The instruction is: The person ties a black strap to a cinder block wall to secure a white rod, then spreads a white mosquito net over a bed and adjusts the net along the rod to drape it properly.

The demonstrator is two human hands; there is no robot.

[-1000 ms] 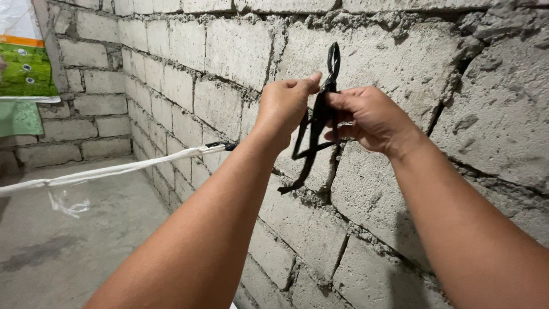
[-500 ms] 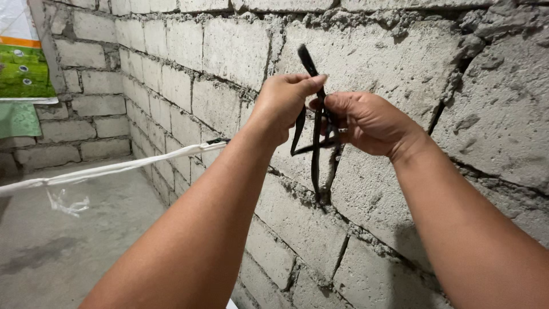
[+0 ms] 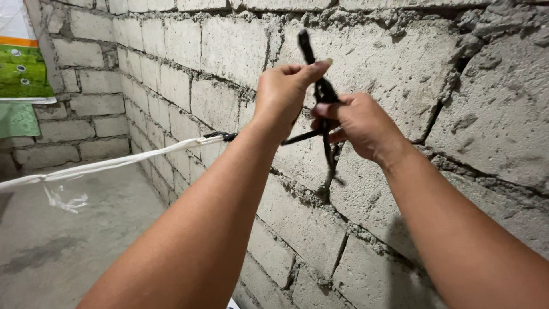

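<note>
A thin black strap (image 3: 324, 91) is held up against the grey block wall (image 3: 229, 51). My left hand (image 3: 284, 94) pinches its upper part, one end sticking up above my fingers. My right hand (image 3: 354, 126) grips the strap just to the right, where it bunches into a knot. A loose end hangs down below my right hand. From the strap a black piece runs left to a white cord (image 3: 114, 163), which stretches away to the left edge of the view.
The wall meets a second block wall in the far corner at left. A green and white sack (image 3: 20, 63) hangs at the upper left. A concrete floor (image 3: 68, 246) lies below, with a scrap of clear plastic (image 3: 66, 200) on it.
Both hands have worked the black strap: its hanging loops have drawn up into a tight bunch at my right hand. The white cord has lifted slightly.
</note>
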